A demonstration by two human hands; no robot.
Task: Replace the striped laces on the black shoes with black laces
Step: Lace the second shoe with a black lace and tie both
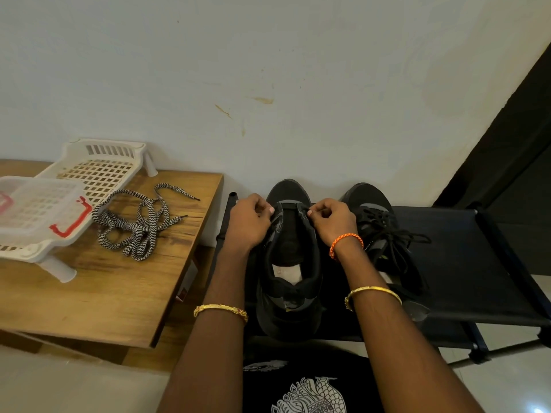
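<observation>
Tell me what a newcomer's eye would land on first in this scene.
First, the two hands, left hand and right hand, pinching a black lace across the front eyelets of the near black shoe on the dark rack. Next, the striped laces lying loose in a tangle on the wooden table at left. The second shoe, right of the first, already carries black laces.

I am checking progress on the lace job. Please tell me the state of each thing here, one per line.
Left hand: pinching the near shoe's edge.
Right hand: pinching its other edge.
Black shoe between the hands: no lace showing, mouth open.
Second black shoe: black lace fitted, loose.
Striped black-and-white laces: removed, heaped on the wooden table.
</observation>
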